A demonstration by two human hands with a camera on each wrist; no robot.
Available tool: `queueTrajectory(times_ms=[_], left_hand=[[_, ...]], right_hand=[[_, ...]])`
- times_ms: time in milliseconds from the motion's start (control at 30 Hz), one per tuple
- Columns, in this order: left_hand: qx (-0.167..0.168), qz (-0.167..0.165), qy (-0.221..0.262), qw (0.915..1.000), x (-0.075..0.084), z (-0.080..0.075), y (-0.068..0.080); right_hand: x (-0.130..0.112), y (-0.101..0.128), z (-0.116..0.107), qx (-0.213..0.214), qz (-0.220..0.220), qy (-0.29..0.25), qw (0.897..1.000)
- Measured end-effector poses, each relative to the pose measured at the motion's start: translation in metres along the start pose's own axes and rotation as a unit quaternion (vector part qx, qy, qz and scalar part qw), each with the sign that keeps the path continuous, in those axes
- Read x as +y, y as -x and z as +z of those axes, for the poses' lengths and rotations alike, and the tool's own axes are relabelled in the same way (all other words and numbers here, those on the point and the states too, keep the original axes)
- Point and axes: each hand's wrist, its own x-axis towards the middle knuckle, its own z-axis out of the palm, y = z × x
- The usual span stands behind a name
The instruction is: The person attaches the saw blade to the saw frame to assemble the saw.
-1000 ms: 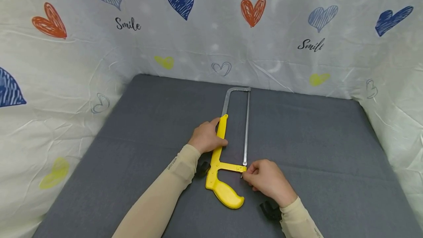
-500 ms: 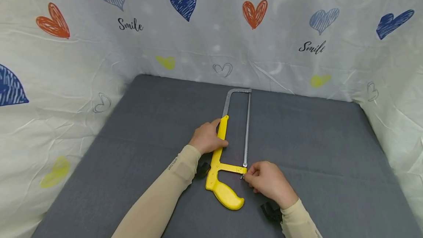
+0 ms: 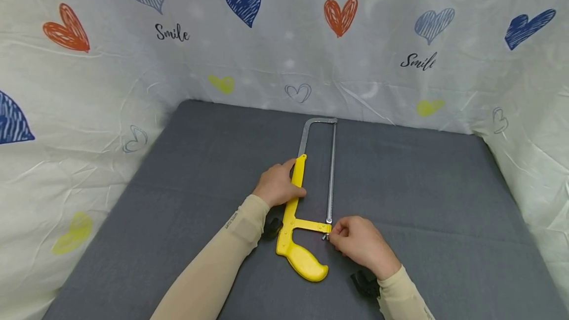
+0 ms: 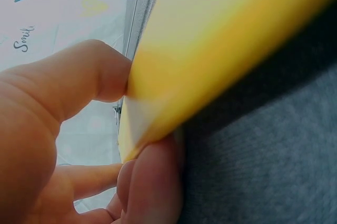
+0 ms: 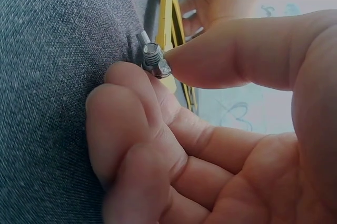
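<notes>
Hacksaw (image 3: 306,201) lies flat on the grey mat (image 3: 178,186), its yellow frame running away from the person and its blade (image 3: 331,172) parallel on the right side. The left hand (image 3: 279,185) grips the yellow upper bar about midway along — thumb on the blade side, fingers wrapped over the far edge. In the left wrist view the thumb (image 4: 79,82) and a fingertip press the yellow bar from opposite sides, so the bar sits pinched between them; the picture is very close and blurred, so the rest of that hand's hold is hard to read.

Below and to the right of that hold, the right hand (image 3: 362,243) sits at the near end of the blade, where the short yellow crosspiece meets the blade's lower pin. Its thumb and forefinger pinch a small metal wing nut (image 5: 154,58) on a threaded bolt that sticks out just past the crosspiece. The right wrist view shows this plainly: the thumb tip comes in from the right, a bent forefinger from below, and the nut between them, touching both. The other fingers curl loosely into the palm.

Pistol handle (image 3: 304,260) of the saw lies between the two forearms, untouched, just left of the right hand. Both arms wear beige sleeves (image 3: 240,223) and reach forward from the near edge of the mat, wrists low, the right hand's heel resting close to the cloth.
</notes>
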Motion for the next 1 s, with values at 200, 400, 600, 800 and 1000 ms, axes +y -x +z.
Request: queueTrajectory(times_ms=[200, 400, 600, 800, 1000], left_hand=[[0.001, 0.001, 0.001, 1.0, -0.0017, 0.0005, 0.0002], [0.002, 0.0, 0.001, 1.0, -0.0025, -0.0002, 0.0013], [0.0, 0.0, 0.0, 1.0, -0.0013, -0.0006, 0.001], [0.0, 0.0, 0.0, 1.0, -0.0005, -0.0002, 0.0004], [0.001, 0.003, 0.001, 1.0, 0.0, 0.0001, -0.0005]], right_hand=[[0.0002, 0.0004, -0.0004, -0.001, -0.008, 0.007, 1.0], [-0.0014, 0.0007, -0.0001, -0.003, -0.009, 0.011, 1.0], [-0.0017, 0.0005, 0.0003, -0.002, -0.005, 0.015, 1.0], [-0.0015, 0.0007, 0.0005, -0.004, 0.0, 0.01, 1.0], [-0.0015, 0.0012, -0.0003, -0.007, -0.003, 0.006, 1.0]])
